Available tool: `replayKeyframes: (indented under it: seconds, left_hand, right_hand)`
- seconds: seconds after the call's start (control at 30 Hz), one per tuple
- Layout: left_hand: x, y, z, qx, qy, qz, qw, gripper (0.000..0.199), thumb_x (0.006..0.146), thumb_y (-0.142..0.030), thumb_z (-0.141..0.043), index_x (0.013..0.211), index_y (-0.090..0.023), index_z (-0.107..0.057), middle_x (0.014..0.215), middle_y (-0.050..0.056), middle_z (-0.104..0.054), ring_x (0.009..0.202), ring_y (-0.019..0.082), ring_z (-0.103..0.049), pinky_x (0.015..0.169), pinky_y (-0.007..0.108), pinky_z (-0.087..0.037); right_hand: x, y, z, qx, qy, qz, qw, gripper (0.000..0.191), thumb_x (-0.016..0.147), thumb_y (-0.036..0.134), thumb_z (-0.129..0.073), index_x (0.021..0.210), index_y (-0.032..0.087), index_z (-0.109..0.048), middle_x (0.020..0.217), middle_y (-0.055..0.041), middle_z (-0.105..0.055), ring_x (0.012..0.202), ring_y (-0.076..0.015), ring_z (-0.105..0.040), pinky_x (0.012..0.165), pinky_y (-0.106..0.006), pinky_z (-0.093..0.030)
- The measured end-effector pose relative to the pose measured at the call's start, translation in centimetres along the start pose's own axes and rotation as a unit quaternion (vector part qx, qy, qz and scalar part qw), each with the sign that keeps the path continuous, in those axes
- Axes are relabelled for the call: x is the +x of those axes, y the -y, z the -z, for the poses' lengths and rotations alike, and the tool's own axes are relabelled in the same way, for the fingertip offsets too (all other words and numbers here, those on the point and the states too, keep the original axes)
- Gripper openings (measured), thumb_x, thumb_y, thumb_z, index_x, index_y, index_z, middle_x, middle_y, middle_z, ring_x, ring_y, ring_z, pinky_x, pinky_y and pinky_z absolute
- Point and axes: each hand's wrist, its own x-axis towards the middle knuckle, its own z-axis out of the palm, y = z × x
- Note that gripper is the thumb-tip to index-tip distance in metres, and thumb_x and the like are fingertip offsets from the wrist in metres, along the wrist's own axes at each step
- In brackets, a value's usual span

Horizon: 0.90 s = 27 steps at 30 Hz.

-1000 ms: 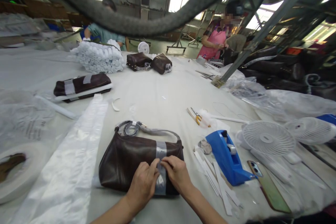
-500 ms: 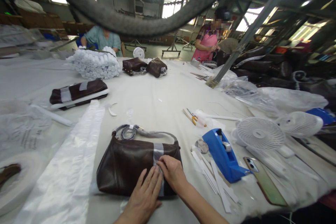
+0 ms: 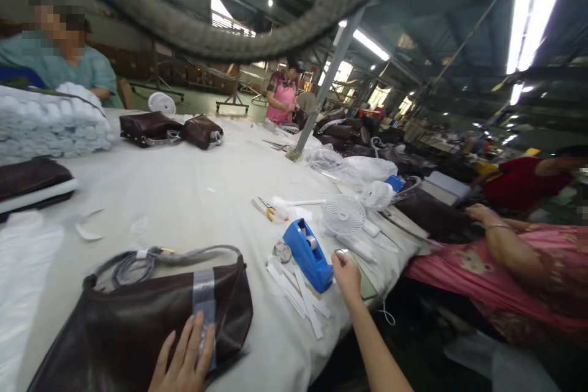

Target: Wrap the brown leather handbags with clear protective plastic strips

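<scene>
A dark brown leather bag (image 3: 138,312) lies at the lower left, its strap looped along the top with a coiled, wrapped cord beside it. A grey translucent band (image 3: 204,294) runs down the bag's right part. My left hand (image 3: 186,355) rests flat on the bag and the band, fingers apart. Over the right end of the blue tape dispenser (image 3: 309,257), my right hand (image 3: 345,272) is closed at the fingertips; whatever it may pinch is too small to make out. A phone (image 3: 367,282) lies partly behind that hand.
White paper strips (image 3: 301,300) and yellow-handled pliers (image 3: 269,209) lie near the dispenser, with a white fan (image 3: 344,215) behind. A metal post (image 3: 321,92) rises from the table. At the right, a person's arm (image 3: 505,239) reaches over the table edge.
My right hand has left the bag and moved right to the dispenser's end. My left hand stays on the bag. The view has turned right, bringing another person's arm into sight.
</scene>
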Motion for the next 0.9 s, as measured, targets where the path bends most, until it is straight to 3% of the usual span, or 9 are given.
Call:
replayKeyframes:
  seconds: [0.13, 0.27, 0.37, 0.5, 0.67, 0.83, 0.9]
  left_hand:
    - [0.6, -0.2, 0.6, 0.002, -0.021, -0.003, 1.000, 0.055, 0.099, -0.034, -0.025, 0.151, -0.019, -0.017, 0.136, 0.018, -0.053, 0.133, 0.028, -0.041, 0.114, 0.047, -0.017]
    - [0.7, -0.1, 0.6, 0.010, -0.023, -0.007, 1.000, 0.055, 0.099, -0.032, -0.026, 0.151, -0.020, -0.015, 0.134, 0.017, -0.054, 0.136, 0.026, -0.036, 0.115, 0.047, -0.016]
    - [0.6, -0.1, 0.6, 0.009, -0.017, -0.004, 1.000, 0.056, 0.098, -0.031, -0.026, 0.152, -0.021, -0.014, 0.133, 0.017, -0.055, 0.132, 0.026, -0.042, 0.113, 0.048, -0.019]
    - [0.6, -0.2, 0.7, 0.006, -0.007, -0.001, 1.000, 0.056, 0.098, -0.031, -0.026, 0.152, -0.023, -0.012, 0.132, 0.017, -0.056, 0.125, 0.028, -0.049, 0.110, 0.049, -0.024]
    - [0.7, -0.1, 0.7, 0.002, -0.009, -0.003, 1.000, 0.056, 0.098, -0.031, -0.023, 0.152, -0.022, -0.011, 0.131, 0.018, -0.057, 0.123, 0.029, -0.052, 0.106, 0.051, -0.028]
    - [0.2, 0.0, 0.5, -0.009, 0.003, 0.000, 1.000, 0.056, 0.097, -0.030, -0.024, 0.152, -0.022, -0.012, 0.135, 0.018, -0.054, 0.127, 0.030, -0.048, 0.107, 0.052, -0.027]
    - [-0.1, 0.2, 0.2, -0.019, 0.013, -0.004, 1.000, 0.057, 0.097, -0.029, -0.026, 0.152, -0.021, -0.012, 0.138, 0.019, -0.050, 0.129, 0.030, -0.045, 0.109, 0.053, -0.025]
  right_hand:
    - [2.8, -2.7, 0.8, -0.001, 0.085, -0.033, 0.996, 0.040, 0.072, 0.048, -0.052, 0.062, 0.014, -0.070, 0.062, -0.0114, -0.070, 0.067, -0.0268, -0.065, 0.066, -0.034, -0.047]
    - [3.4, -2.9, 0.1, 0.030, 0.151, -0.035, 0.987, 0.034, 0.064, 0.044, -0.061, 0.057, 0.012, -0.070, 0.060, -0.0093, -0.069, 0.062, -0.0227, -0.063, 0.061, -0.030, -0.045]
    - [3.5, -2.6, 0.4, 0.055, 0.173, -0.024, 0.983, 0.034, 0.061, 0.045, -0.065, 0.059, 0.011, -0.071, 0.062, -0.0091, -0.070, 0.062, -0.0220, -0.062, 0.060, -0.030, -0.046]
    - [2.9, -2.5, 1.8, 0.070, 0.156, -0.007, 0.985, 0.037, 0.063, 0.048, -0.062, 0.060, 0.012, -0.071, 0.064, -0.0083, -0.070, 0.070, -0.0237, -0.064, 0.069, -0.032, -0.048]
    - [0.6, -3.7, 3.6, 0.051, 0.093, -0.012, 0.994, 0.041, 0.064, 0.052, -0.061, 0.072, 0.014, -0.074, 0.080, -0.0096, -0.073, 0.083, -0.0274, -0.066, 0.076, -0.034, -0.049]
    - [-2.4, -5.2, 3.1, 0.012, 0.072, -0.024, 0.997, 0.038, 0.068, 0.050, -0.053, 0.057, 0.017, -0.067, 0.057, -0.0080, -0.067, 0.058, -0.0254, -0.064, 0.057, -0.034, -0.047]
    - [-3.3, -5.7, 2.7, -0.016, 0.046, -0.020, 0.999, 0.034, 0.069, 0.048, -0.051, 0.053, 0.020, -0.062, 0.057, -0.0090, -0.066, 0.057, -0.0262, -0.062, 0.057, -0.035, -0.046]
